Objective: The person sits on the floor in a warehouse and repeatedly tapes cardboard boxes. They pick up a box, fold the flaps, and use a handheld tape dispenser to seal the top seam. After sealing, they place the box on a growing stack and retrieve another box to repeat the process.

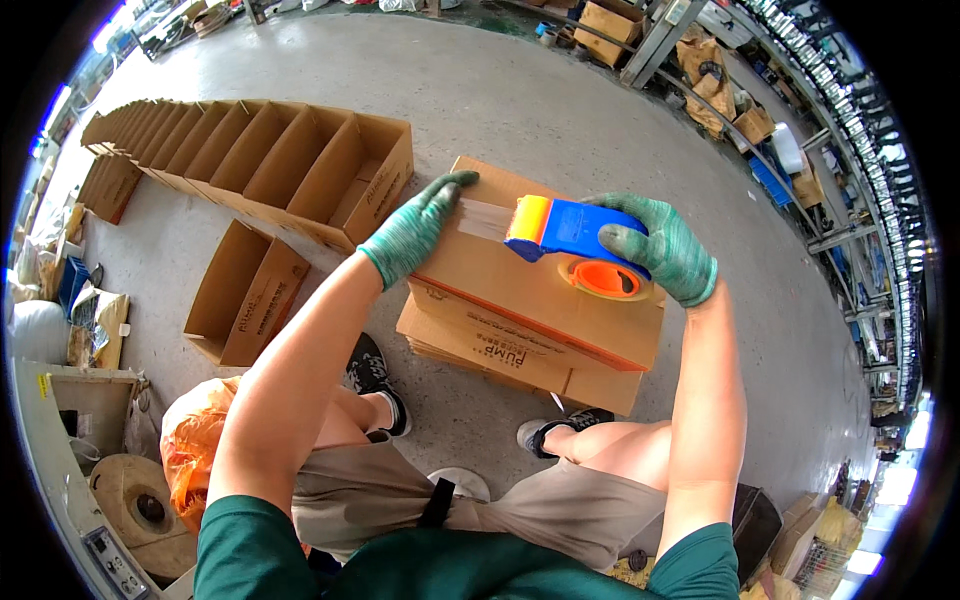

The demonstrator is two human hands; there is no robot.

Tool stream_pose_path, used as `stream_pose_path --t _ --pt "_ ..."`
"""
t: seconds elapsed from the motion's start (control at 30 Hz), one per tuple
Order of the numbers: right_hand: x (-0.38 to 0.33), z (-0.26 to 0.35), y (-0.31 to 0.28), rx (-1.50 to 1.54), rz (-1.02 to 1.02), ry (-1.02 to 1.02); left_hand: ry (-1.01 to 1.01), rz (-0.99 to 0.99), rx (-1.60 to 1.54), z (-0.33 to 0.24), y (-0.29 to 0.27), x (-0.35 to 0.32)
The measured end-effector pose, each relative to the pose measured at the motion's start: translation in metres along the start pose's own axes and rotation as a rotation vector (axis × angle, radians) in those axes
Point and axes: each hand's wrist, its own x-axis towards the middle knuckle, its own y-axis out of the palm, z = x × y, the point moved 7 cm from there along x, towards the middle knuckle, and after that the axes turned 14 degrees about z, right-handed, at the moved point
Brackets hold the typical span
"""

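Note:
A closed brown cardboard box [520, 278] lies in front of me on a stack of flattened cartons [590, 385]. Wrapped round a blue tape dispenser [582, 228] with an orange front is my gloved right hand [668, 245], just over the box top. A strip of clear tape [482, 220] runs from the dispenser to the box's left end. There my gloved left hand [412, 232] lies with fingers stretched along the edge, beside the tape. Its fingertips reach the far left corner; the undersides of the fingers are hidden.
A long row of open cartons [290, 170] stands on the floor at the far left. One separate open carton [245, 290] sits nearer, left of my feet. An orange plastic bag [195, 440] is by my left knee. Metal shelving [830, 240] lines the right side.

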Motion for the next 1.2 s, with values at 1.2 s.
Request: stream_pose_path --t 1.2 --pt "-0.113 -0.080 -0.044 -0.546 0.184 0.641 -0.212 0.000 0.108 -0.012 0.009 -0.006"
